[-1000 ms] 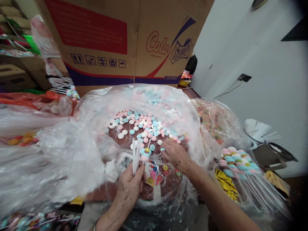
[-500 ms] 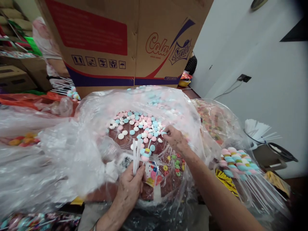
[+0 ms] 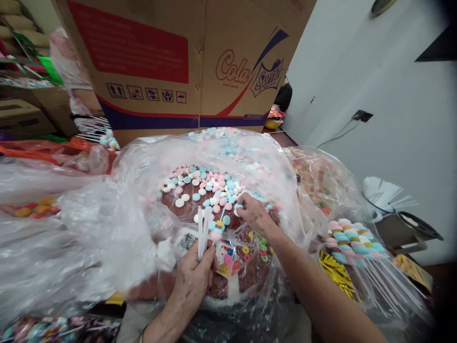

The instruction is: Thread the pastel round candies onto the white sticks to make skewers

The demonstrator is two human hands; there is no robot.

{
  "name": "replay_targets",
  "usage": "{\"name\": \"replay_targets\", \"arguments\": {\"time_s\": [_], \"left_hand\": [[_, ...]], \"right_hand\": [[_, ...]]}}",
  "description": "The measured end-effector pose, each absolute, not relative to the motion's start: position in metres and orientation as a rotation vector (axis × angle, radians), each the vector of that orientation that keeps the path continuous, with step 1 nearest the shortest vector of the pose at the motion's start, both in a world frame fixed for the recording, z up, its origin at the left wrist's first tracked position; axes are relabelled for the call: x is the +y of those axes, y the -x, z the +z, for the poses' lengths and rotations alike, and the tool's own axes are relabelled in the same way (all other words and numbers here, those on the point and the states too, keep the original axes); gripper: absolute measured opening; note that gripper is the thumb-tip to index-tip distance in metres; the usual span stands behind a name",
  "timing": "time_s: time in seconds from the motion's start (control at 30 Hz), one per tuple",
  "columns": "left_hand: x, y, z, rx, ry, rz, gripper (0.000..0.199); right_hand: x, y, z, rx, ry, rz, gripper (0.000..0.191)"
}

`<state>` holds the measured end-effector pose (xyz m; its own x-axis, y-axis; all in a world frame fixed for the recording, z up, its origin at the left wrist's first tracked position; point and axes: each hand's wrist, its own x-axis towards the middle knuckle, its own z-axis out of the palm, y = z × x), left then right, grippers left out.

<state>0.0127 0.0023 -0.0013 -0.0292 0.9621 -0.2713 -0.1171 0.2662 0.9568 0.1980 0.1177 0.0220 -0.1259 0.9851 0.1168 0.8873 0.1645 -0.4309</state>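
My left hand (image 3: 195, 272) is closed around several white sticks (image 3: 202, 228). The same hand holds a candy skewer (image 3: 216, 230), a stick threaded with pink, blue and yellow pieces, pointing up. To its right, my right hand (image 3: 253, 212) pinches a small pale blue candy (image 3: 237, 207) between thumb and fingertips, just over the edge of the pile. Round pink, white and blue candies (image 3: 214, 183) lie loose on a brown surface inside an opened clear plastic bag (image 3: 143, 166). Small green, yellow and red candy rings (image 3: 263, 247) sit under plastic below my right forearm.
A large cardboard box (image 3: 150, 57) stands behind the bag. Finished candy skewers (image 3: 353, 238) lie at right, beside gold twist ties (image 3: 335, 274) and a container of white sticks (image 3: 382, 193). Plastic sheeting (image 3: 89, 238) covers the left side. Part of another person (image 3: 69, 62) shows at far left.
My right hand has moved slightly left and down, closer to the skewer, with the pale blue candy in its fingers. My left hand stays in nearly the same place.
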Motion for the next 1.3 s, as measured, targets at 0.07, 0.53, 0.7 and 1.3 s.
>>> {"name": "replay_targets", "arguments": {"time_s": [0.07,0.53,0.7,1.3], "left_hand": [[0.002,-0.013,0.0,1.276,-0.904,1.085,0.028],[0.001,-0.013,0.002,1.265,-0.888,1.107,0.027],[0.001,-0.014,0.003,1.261,-0.881,1.126,0.029],[0.004,-0.012,-0.007,1.278,-1.124,1.069,0.027]], "right_hand": [[0.118,-0.205,0.023,-2.001,1.755,0.515,0.01],[0.098,-0.214,0.006,-2.165,1.531,0.192,0.006],[0.096,-0.214,-0.001,-2.311,1.512,0.04,0.013],[0.091,-0.198,0.029,-0.96,1.174,1.24,0.028]]}}
